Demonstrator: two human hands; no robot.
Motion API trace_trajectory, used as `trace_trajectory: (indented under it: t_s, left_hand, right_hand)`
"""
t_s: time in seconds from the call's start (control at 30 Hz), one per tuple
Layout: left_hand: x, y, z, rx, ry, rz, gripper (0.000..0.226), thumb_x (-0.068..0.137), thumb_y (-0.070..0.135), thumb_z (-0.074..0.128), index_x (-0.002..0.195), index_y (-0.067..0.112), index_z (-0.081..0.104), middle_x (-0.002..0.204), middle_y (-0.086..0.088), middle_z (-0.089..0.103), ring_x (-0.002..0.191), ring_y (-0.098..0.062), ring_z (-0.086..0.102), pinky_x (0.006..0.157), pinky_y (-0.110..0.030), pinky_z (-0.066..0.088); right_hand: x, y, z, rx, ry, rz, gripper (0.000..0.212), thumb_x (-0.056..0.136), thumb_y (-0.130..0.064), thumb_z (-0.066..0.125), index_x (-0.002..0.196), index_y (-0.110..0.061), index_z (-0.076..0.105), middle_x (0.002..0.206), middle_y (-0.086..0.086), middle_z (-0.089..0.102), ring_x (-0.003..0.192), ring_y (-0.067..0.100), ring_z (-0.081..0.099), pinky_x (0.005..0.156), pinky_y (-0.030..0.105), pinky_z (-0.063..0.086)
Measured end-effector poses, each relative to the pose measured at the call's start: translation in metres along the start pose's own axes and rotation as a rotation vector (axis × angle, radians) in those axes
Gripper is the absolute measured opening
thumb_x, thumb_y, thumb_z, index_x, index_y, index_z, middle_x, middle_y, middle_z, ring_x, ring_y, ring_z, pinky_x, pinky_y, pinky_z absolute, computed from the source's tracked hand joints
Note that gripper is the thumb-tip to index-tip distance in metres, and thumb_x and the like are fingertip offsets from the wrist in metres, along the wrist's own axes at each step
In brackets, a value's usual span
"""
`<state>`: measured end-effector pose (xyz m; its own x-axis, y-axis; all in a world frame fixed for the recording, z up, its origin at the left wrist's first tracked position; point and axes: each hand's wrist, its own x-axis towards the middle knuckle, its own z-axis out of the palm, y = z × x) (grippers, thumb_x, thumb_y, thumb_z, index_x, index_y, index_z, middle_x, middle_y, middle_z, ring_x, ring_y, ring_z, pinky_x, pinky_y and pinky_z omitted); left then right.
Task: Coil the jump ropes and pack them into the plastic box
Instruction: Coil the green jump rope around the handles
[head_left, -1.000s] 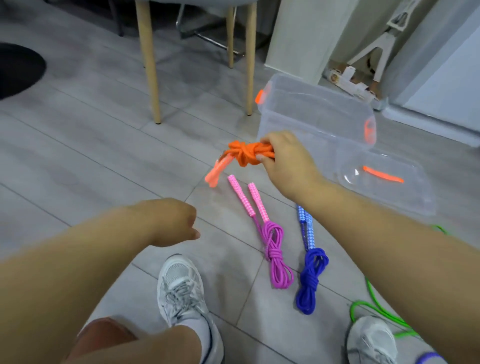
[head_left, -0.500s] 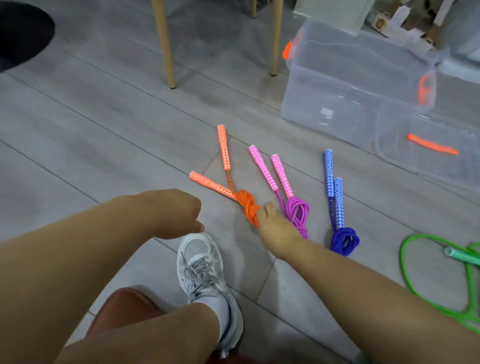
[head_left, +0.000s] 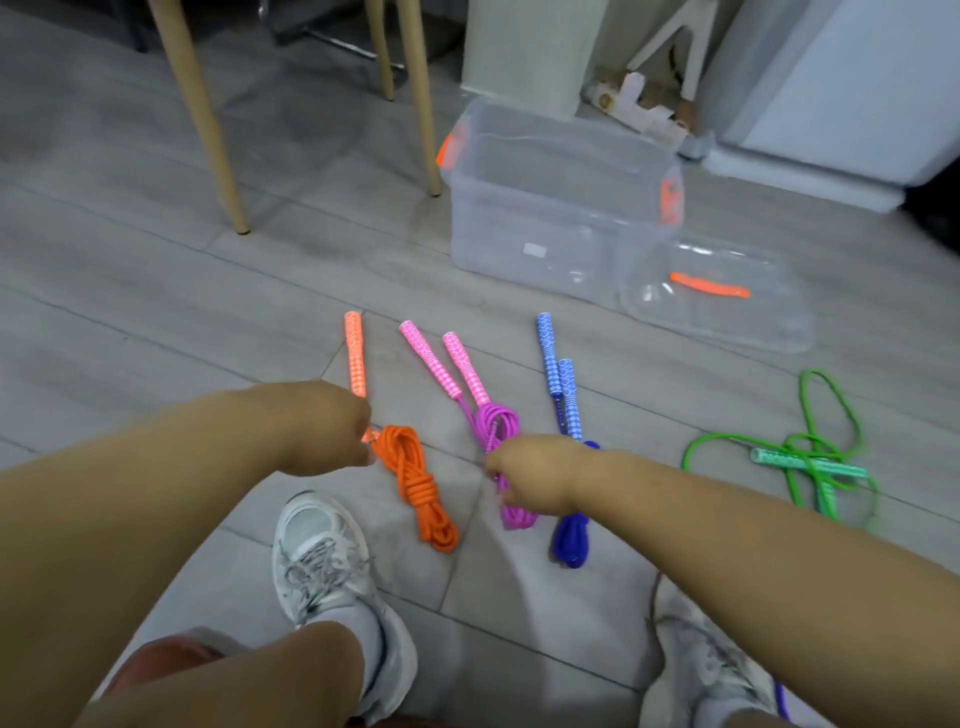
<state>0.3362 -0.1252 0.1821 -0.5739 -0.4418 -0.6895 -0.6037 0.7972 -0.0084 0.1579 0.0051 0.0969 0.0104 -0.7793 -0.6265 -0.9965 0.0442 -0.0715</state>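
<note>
Fingers curled, grips unclear: left hand (head_left: 322, 428) at the orange jump rope (head_left: 415, 483), right hand (head_left: 530, 475) over the pink jump rope (head_left: 498, 423). Beyond the fingertips, open floor (head_left: 260, 312) reaches the plastic box (head_left: 519, 228).

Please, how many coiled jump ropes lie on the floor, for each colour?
Orange rope: 1
Pink rope: 1
Blue rope: 1
Total: 3 coiled. The green rope lies loose and is not counted.
</note>
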Motion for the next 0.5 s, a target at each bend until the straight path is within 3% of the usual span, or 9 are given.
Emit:
trace_trajectory:
  t_s: [0.17,0.27,0.5]
  left_hand:
    - [0.008,0.038,-0.018,0.103,0.011,0.067,0.036,0.095,0.046,0.043,0.119,0.02,0.052,0.126,-0.002,0.055,0.115,-0.02,0.05,0.087,-0.025,0.039]
    - [0.012,0.068,-0.03,0.18,0.024,0.112,0.037,0.096,0.045,0.042,0.12,0.019,0.052,0.124,-0.003,0.057,0.113,-0.02,0.052,0.082,-0.024,0.037]
    - [0.041,0.149,-0.048,0.385,0.024,0.227,0.039,0.098,0.042,0.038,0.128,0.02,0.046,0.137,-0.011,0.048,0.122,-0.026,0.048,0.092,-0.027,0.041]
  right_hand:
    - [-0.074,0.049,-0.018,0.084,0.124,0.108,0.04,0.091,-0.037,0.053,0.124,-0.016,0.049,0.126,0.008,0.054,0.115,0.029,0.052,0.09,0.036,0.045]
    - [-0.125,0.082,-0.004,0.151,0.178,0.189,0.036,0.091,-0.038,0.054,0.119,-0.016,0.052,0.121,0.008,0.056,0.111,0.028,0.053,0.092,0.039,0.044]
    - [-0.201,0.146,0.085,0.335,0.107,0.473,0.042,0.09,-0.043,0.054,0.124,-0.017,0.051,0.124,0.008,0.057,0.116,0.027,0.051,0.092,0.032,0.039]
